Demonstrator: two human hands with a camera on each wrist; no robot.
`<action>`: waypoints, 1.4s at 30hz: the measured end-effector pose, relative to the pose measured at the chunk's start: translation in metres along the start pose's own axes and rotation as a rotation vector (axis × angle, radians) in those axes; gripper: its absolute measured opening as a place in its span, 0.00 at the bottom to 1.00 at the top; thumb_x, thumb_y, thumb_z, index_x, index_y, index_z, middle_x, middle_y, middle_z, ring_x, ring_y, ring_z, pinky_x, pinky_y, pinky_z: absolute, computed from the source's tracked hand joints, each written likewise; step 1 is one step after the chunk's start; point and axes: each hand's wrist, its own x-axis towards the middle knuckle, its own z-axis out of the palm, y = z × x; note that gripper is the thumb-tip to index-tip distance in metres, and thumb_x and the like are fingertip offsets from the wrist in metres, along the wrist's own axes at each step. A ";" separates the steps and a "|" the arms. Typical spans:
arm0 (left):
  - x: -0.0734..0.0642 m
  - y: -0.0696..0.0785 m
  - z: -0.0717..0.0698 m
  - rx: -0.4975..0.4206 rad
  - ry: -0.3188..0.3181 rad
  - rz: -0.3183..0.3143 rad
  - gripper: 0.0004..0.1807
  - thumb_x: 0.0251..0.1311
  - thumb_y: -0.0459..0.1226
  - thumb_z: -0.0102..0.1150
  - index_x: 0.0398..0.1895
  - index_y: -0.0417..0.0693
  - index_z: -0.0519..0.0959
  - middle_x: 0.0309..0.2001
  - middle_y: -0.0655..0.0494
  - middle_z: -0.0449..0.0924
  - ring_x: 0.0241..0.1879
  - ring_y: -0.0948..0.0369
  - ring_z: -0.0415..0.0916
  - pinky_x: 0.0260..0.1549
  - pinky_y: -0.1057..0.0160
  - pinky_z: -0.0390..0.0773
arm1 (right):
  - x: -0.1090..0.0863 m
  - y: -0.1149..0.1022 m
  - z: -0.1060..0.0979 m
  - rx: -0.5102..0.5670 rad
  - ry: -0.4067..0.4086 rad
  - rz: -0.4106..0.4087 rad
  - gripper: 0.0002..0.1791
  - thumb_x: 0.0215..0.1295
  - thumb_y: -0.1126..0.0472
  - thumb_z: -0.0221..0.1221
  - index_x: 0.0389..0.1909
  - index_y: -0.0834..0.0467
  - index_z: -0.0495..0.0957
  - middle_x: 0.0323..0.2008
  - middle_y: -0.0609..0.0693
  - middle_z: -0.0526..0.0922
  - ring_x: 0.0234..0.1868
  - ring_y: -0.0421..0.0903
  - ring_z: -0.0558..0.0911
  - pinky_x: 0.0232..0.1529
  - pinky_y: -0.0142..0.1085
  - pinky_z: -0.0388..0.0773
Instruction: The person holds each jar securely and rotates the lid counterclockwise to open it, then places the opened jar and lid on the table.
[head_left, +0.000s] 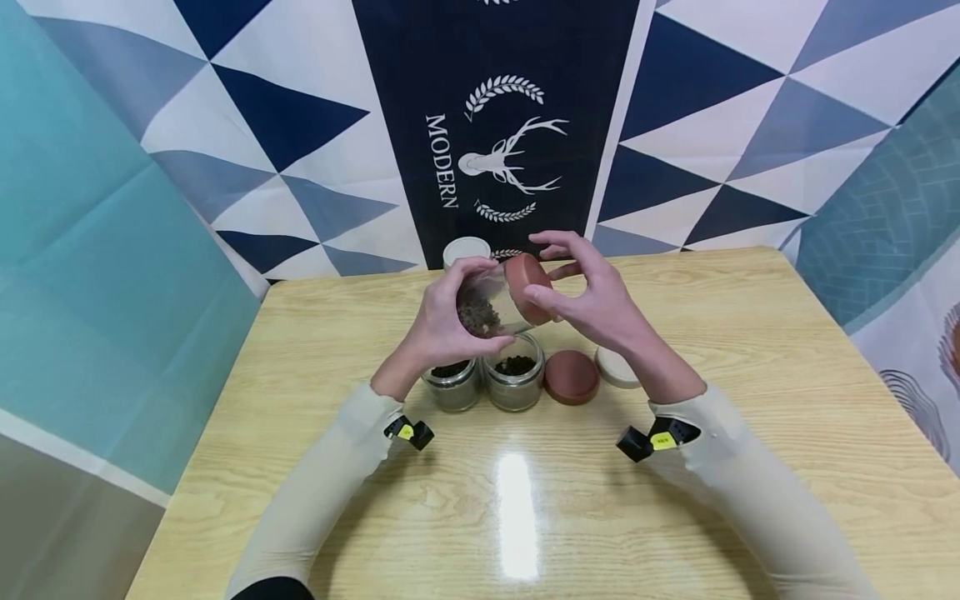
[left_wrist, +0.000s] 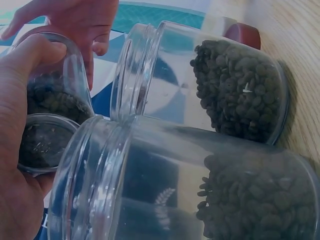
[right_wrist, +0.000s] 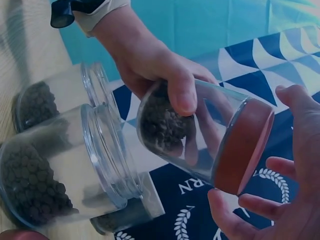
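Note:
A glass jar (right_wrist: 165,125) with dark small pieces inside is held tilted on its side above the table. My left hand (head_left: 431,321) grips its body, thumb on the near side and fingers behind. A reddish-brown lid (head_left: 527,289) covers the jar's mouth, which faces right. Around that lid my right hand (head_left: 600,300) is spread, thumb and fingertips right at its rim. Below stand two lidless glass jars, a right one (head_left: 516,388) and a left one (head_left: 454,390), each partly filled with dark, rounded pieces.
Right of the lidless jars, another reddish-brown lid (head_left: 572,377) lies on the wooden table (head_left: 450,517). A white lid (head_left: 617,367) lies beside it, partly behind my right forearm. At the back stands a white-topped container (head_left: 467,248), near the patterned cloth (head_left: 315,92).

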 end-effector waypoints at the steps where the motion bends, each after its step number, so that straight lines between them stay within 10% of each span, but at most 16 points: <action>1: -0.001 0.000 0.000 0.000 -0.002 -0.002 0.53 0.44 0.34 0.91 0.75 0.36 0.71 0.71 0.39 0.83 0.69 0.46 0.83 0.74 0.50 0.83 | 0.000 0.000 0.000 -0.001 -0.007 -0.003 0.35 0.75 0.56 0.69 0.81 0.46 0.73 0.76 0.56 0.76 0.69 0.61 0.82 0.52 0.49 0.87; 28: -0.005 0.001 0.003 0.028 -0.027 0.022 0.54 0.45 0.36 0.91 0.76 0.37 0.70 0.72 0.39 0.82 0.69 0.45 0.83 0.73 0.49 0.84 | -0.004 0.003 0.003 -0.041 -0.055 -0.085 0.33 0.67 0.61 0.76 0.73 0.51 0.81 0.58 0.58 0.81 0.54 0.57 0.82 0.38 0.32 0.89; 42: -0.007 0.003 0.002 -0.010 -0.011 0.025 0.54 0.44 0.33 0.91 0.76 0.35 0.70 0.70 0.39 0.83 0.68 0.45 0.84 0.73 0.52 0.84 | -0.005 0.011 0.006 0.044 -0.090 -0.311 0.38 0.60 0.73 0.78 0.73 0.58 0.81 0.67 0.58 0.78 0.62 0.46 0.81 0.43 0.33 0.93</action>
